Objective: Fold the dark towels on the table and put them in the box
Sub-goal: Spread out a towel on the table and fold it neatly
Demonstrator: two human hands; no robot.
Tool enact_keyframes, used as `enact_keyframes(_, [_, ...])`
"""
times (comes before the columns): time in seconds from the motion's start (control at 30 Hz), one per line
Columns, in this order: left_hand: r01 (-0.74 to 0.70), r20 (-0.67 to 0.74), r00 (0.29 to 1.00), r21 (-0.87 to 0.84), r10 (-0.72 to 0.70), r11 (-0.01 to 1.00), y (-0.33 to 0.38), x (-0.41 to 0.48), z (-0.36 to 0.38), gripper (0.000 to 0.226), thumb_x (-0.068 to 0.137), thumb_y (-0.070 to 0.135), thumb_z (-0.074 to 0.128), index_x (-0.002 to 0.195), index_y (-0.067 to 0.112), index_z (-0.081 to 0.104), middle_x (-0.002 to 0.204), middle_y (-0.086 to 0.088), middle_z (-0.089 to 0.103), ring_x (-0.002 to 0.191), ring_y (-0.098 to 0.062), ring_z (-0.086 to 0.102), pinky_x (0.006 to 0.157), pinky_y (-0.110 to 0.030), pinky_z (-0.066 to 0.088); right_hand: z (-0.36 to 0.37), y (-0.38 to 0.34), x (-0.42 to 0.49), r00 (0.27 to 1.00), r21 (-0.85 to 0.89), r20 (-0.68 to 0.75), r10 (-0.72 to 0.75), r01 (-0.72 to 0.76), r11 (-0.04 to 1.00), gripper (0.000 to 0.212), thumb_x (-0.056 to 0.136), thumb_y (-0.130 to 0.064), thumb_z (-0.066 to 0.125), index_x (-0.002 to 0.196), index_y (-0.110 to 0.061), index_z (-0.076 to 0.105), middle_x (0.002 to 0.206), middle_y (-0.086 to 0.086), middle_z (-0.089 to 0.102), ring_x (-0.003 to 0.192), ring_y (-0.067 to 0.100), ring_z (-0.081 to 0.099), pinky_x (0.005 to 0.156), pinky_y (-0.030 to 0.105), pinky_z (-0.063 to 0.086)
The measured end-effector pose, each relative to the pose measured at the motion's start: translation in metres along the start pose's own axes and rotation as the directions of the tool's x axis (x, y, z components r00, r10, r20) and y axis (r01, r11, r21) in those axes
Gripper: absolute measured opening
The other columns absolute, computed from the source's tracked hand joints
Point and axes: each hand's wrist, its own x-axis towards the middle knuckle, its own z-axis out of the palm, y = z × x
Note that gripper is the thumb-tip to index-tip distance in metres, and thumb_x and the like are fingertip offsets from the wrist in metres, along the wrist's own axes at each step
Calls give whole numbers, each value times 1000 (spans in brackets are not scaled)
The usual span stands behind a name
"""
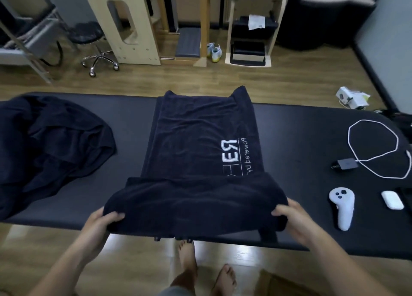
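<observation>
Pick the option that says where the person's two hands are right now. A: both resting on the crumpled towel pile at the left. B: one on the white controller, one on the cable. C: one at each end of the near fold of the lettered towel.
C: the left hand and right hand grip opposite ends of the near fold of the lettered towel.

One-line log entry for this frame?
step: folding towel | left hand: grip on near edge | right hand: grip on near edge | unfolded pile: left on table

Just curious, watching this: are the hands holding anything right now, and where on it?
Yes. Both hold the dark towel by its near folded edge: left hand at its left end, right hand at its right end.
</observation>
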Motion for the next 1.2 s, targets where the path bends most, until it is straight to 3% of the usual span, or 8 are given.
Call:
enact_keyframes(0.13, [172,117,975,136,-188,976,-38,-8,-13,55,58,4,72,112,0,69,117,-27,70,100,-36,65,87,-47,43,-14,33,-5,963,-196,144,229,-199,960,42,75,-18,82,115,-11,69,110,10,75,102,29,71,96,45,53])
enact_keyframes(0.3, [140,99,982,190,-161,972,-33,-10,3,19,90,3,67,109,3,74,106,-15,77,98,-32,72,87,-41,52,-3,26,1,998,-347,14,64,-55,936,24,88,-11,72,112,-10,72,97,1,78,94,21,74,84,33,56])
enact_keyframes(0.47, [114,72,991,22,-115,993,-5,-9,-1,36,67,-7,56,103,-6,64,97,-17,70,86,-34,63,70,-39,45,0,4,-2,990,-210,-41,136,-142,967,50,59,-3,64,109,3,65,99,21,73,93,35,68,83,45,49])
enact_keyframes(0.6, [239,71,964,203,-258,950,-14,-19,8,36,52,1,56,87,-3,57,75,-15,58,62,-29,52,52,-30,33,4,14,-7,952,-383,15,304,-276,882,35,79,-32,81,110,-22,69,105,4,77,100,27,72,92,44,56])
enact_keyframes(0.77, [292,156,939,120,-308,949,-26,-15,9,17,91,10,67,107,7,72,102,-14,78,83,-26,74,67,-35,54,0,23,-8,973,-323,-13,230,-222,920,25,93,-8,64,117,-15,69,104,4,77,100,27,71,84,42,57])
enact_keyframes(0.83, [227,148,963,4,-225,974,-27,-12,4,26,80,-4,68,105,4,71,100,-15,77,82,-26,74,75,-38,54,-2,22,-10,975,-220,-34,218,-220,950,38,85,12,51,115,-6,67,110,17,73,104,39,67,91,50,52])
enact_keyframes(0.97, [129,208,972,-75,-111,989,-22,-15,-8,46,48,-7,54,87,6,76,87,-13,73,77,-26,71,72,-35,47,0,14,-16,975,-254,41,218,-201,946,59,74,25,36,114,-9,65,96,15,72,89,31,65,69,36,50])
enact_keyframes(1.2, [195,218,958,-9,-189,981,-56,-14,-18,61,41,1,48,99,-6,69,102,-27,61,95,-34,56,74,-39,37,-9,30,-39,881,-246,223,417,-363,899,75,35,7,52,108,13,64,90,25,70,81,37,69,58,33,51])
